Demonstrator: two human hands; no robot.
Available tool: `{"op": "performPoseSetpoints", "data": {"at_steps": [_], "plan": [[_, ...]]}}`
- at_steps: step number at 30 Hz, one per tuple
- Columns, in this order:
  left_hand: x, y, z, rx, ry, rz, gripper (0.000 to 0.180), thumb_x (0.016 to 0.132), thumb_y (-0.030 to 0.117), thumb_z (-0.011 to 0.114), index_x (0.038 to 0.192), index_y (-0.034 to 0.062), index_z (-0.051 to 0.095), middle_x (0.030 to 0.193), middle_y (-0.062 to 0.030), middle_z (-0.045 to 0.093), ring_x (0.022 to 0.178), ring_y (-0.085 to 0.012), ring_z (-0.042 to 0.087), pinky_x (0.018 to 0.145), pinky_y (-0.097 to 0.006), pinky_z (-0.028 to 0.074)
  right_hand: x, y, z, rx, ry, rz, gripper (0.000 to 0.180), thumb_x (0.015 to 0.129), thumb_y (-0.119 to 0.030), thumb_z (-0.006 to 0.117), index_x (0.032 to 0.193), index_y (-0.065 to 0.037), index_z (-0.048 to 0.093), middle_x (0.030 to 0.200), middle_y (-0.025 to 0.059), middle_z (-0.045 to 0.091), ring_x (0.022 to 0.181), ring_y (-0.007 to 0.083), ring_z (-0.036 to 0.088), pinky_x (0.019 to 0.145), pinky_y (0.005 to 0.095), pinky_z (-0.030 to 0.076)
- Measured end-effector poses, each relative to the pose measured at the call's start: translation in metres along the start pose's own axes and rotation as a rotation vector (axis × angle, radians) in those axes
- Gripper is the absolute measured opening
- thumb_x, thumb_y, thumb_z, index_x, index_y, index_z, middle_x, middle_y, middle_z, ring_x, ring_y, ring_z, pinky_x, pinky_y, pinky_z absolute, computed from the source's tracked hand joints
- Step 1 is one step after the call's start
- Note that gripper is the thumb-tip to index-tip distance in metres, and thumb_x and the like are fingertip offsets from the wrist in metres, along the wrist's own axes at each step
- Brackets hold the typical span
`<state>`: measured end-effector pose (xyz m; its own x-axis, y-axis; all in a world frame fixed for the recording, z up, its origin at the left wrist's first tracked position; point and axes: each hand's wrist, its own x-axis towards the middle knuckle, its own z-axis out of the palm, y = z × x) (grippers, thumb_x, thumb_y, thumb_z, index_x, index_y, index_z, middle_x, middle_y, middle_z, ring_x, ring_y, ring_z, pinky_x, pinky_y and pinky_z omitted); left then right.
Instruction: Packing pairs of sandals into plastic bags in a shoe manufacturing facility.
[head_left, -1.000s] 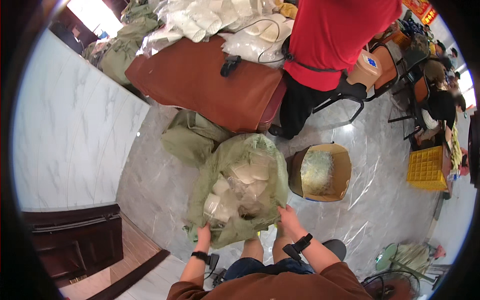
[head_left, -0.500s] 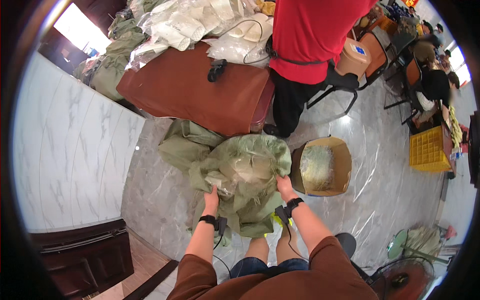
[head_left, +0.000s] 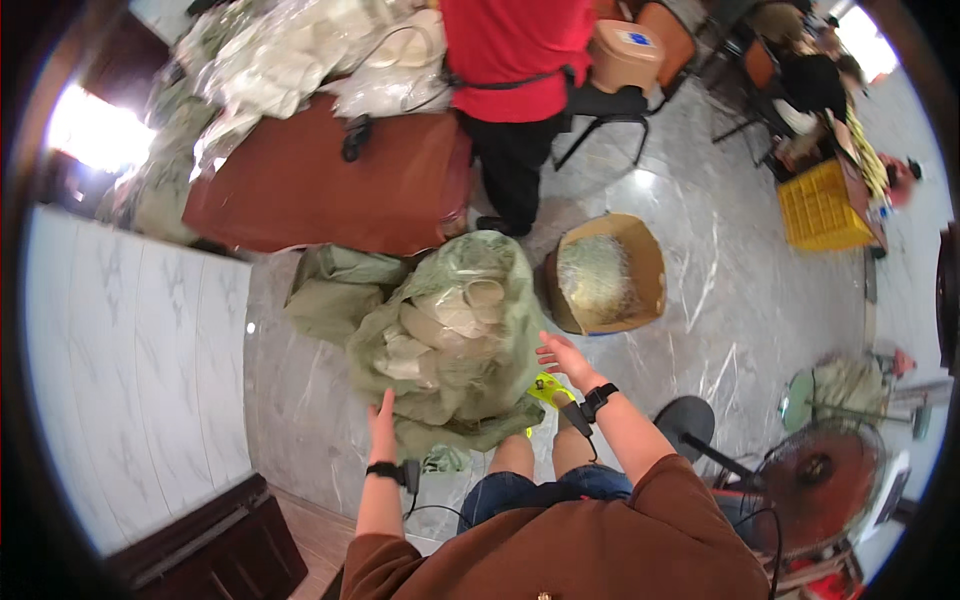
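A head-worn camera looks down on a person's two bare hands at either side of a bulging green woven sack (head_left: 465,408) standing on a grey marbled floor (head_left: 700,325). The sack's mouth gapes upward, showing pale, clear-wrapped pieces (head_left: 440,325) heaped inside. Its far side is just beside the near right corner of a brown-covered tabletop (head_left: 330,190).

The left hand (head_left: 381,425) is just beside the sack's near left side, fingers extended toward it and thumb standing apart. The right hand (head_left: 566,361) is open at the sack's right side, fingers spread and pointing left toward the cloth. The sack therefore lies between the two hands, ahead of the left fingertips and to the left of the right ones. Both hands are so close to the cloth that I cannot tell whether any fingertip touches it.

A second green sack (head_left: 330,305) slumps against the first on its far left, below the tabletop's near edge. Just beyond the right fingers, close to the first sack, stands an open cardboard box (head_left: 643,268) with clear plastic (head_left: 597,275) inside. White items in clear bags (head_left: 290,65) crowd the tabletop's far edge. At its right edge stands a co-worker in a red shirt (head_left: 520,60).
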<state>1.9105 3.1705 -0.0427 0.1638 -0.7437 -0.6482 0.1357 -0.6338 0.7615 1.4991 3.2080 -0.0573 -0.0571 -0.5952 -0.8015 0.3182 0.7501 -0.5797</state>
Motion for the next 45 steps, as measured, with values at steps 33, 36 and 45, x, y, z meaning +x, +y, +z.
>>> {"op": "performPoseSetpoints", "data": {"at_steps": [33,36,45], "plan": [[-0.207,-0.098,0.363,1.768,-0.454,0.068,0.063,0.071,0.047,0.072,0.116,0.0029,0.063,0.113,-0.0233,0.065,0.106,-0.0404,0.061,0.091,-0.048,0.049,-0.117,-0.077,-0.553,-0.465,0.415,-0.277,0.042,0.088,-0.032,0.067,0.115,-0.001,0.064,0.093,0.0081,0.071,0.082,0.0152,0.066,0.074,0.0315,0.053],[-0.222,-0.115,0.434,1.712,-0.418,0.037,0.062,0.071,0.047,0.071,0.115,0.0029,0.063,0.112,-0.0232,0.065,0.106,-0.0405,0.061,0.091,-0.048,0.049,-0.101,-0.111,-0.607,-0.285,0.377,-0.313,0.043,0.086,-0.032,0.068,0.115,-0.001,0.064,0.093,0.01,0.071,0.083,0.0176,0.067,0.075,0.0316,0.053],[-0.257,-0.168,0.637,1.509,-0.314,-0.155,0.059,0.073,0.046,0.069,0.114,0.0029,0.064,0.112,-0.0231,0.065,0.105,-0.0406,0.061,0.091,-0.048,0.049,-0.056,-0.281,-0.734,-0.645,0.089,-0.303,0.046,0.087,-0.032,0.07,0.119,0.0,0.063,0.09,0.0086,0.069,0.079,0.016,0.063,0.074,0.0299,0.051]]}}
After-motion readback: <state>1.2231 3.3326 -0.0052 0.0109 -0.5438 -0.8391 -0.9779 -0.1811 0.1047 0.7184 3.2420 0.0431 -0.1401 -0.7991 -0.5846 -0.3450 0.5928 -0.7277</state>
